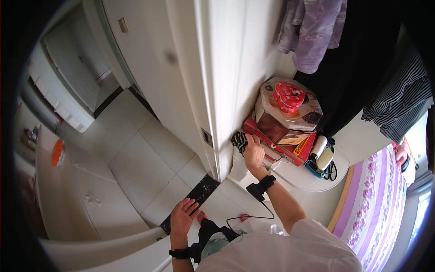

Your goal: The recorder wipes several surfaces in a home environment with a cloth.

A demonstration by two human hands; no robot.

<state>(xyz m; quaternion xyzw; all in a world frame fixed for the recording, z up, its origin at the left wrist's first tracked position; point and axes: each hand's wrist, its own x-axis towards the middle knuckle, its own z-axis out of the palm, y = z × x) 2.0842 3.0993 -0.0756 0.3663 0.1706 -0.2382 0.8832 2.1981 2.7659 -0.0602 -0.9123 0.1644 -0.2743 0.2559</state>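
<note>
My right hand (254,153) reaches to the wall side of a white shelf (334,171), its fingers closed on a black-and-white patterned cloth (239,141). Right beside it, a red box (250,126) lies under an octagonal tin (268,89) with pictures on its lid. A small red tin (289,97) sits on top of that lid. Low in the view, my left hand (183,216) is held up over the dark stone threshold (204,190), fingers apart, holding nothing. Both wrists wear black straps, and a cable runs from the right one.
A teal basket (314,170) with a white cylinder and a black cord stands at the shelf's right. Purple clothing (316,37) and striped clothing (397,98) hang above. A bed with a floral cover (367,204) is at right; a door frame (204,85) rises left of the shelf.
</note>
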